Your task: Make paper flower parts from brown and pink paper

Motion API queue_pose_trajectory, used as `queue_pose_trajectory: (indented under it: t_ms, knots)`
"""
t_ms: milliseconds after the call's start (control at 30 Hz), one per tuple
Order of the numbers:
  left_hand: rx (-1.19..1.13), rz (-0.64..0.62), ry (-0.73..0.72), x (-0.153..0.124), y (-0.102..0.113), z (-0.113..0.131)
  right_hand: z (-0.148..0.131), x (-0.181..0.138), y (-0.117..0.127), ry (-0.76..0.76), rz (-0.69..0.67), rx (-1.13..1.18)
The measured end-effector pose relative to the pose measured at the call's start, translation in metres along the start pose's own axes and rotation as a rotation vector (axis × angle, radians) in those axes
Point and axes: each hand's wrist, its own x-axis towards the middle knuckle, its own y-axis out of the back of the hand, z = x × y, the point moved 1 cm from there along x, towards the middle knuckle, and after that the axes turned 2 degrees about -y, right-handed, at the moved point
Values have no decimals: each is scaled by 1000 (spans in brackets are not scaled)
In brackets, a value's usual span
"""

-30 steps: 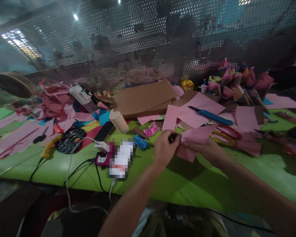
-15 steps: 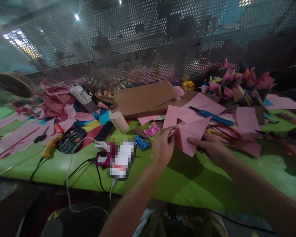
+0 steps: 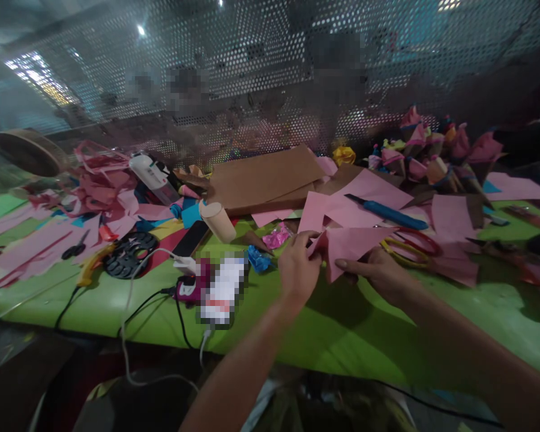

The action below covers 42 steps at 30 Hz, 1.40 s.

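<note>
Between my hands, above the green table (image 3: pixel 333 342), is a folded sheet of pink paper (image 3: pixel 353 243). My left hand (image 3: pixel 299 267) is closed on the paper's left end, fingertips pinched together. At the right part of the sheet, my right hand (image 3: pixel 378 273) grips it with the thumb on the near face and the fingers behind. Just beyond my hands lie more pink sheets (image 3: pixel 369 186), with a blue utility knife (image 3: pixel 389 213) on top. Scissors with red and yellow handles (image 3: pixel 405 252) rest close to my right hand.
Left of my hands are a crumpled blue foil piece (image 3: pixel 258 258), a pink one (image 3: pixel 276 236), a phone (image 3: pixel 225 291) with a cable and a cardboard tube (image 3: pixel 218 222). A glue gun (image 3: pixel 94 264) lies farther left. Behind stand a brown cardboard box (image 3: pixel 265 180) and paper flowers (image 3: pixel 432 156).
The pink sheet has tilted and folded over, so its lower corner has drawn up and its face looks narrower. My right hand has turned slightly with it; my left hand stays nearly in place.
</note>
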Motion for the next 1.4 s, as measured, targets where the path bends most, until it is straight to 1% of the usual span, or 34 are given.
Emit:
queue_pose_trajectory:
  t_ms: [133,267,367,500,633,867,967,1133,1400]
  knots:
    - [-145,-63,-11,-1,-3,-1,-2,-1,-3,-5,70,11]
    - [-420,-162,85,-1,-6,-6,-8,-1,-4,37,138,24]
    - [-601,-225,163,0,-10,-12,-10,0,-3,73,146,23]
    - [-724,-259,222,2,-15,-19,-6,1,0,112,131,14]
    - [-778,-298,257,2,-16,-19,-7,1,1,116,113,6]
    - [-774,-336,289,2,-14,-14,-18,-2,-2,110,119,-71]
    - [-756,-331,285,2,-14,-15,-19,-2,-2,98,137,-61]
    - [-700,-285,259,2,-15,-17,-17,-2,-3,99,159,-45]
    - [-756,-315,308,0,-13,-14,-16,-1,-3,129,188,-74]
